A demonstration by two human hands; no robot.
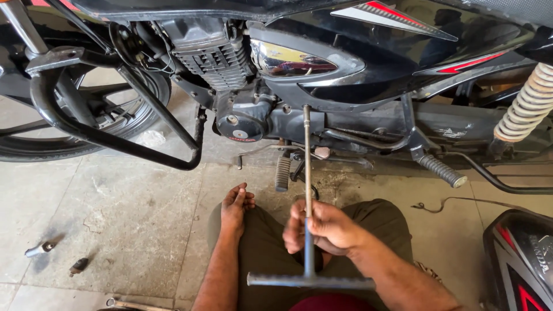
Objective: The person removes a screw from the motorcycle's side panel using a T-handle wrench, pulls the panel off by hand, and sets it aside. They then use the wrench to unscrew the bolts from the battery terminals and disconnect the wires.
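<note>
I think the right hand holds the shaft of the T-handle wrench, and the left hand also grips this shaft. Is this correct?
Not quite. The head view shows only the right hand on the shaft of the T-handle wrench. The left hand is apart from the wrench, resting on the person's knee.

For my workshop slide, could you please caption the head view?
Right hand grips a T-handle wrench reaching the motorcycle engine; left hand rests empty.

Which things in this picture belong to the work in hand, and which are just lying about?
In use:
- long grey metal T-handle wrench, gripped by right hand
- black motorcycle engine casing, met by the wrench tip
- left hand, resting on knee

Lying about:
- two small dark metal parts on floor
- black-and-red side panel
- thin dark cord
</note>
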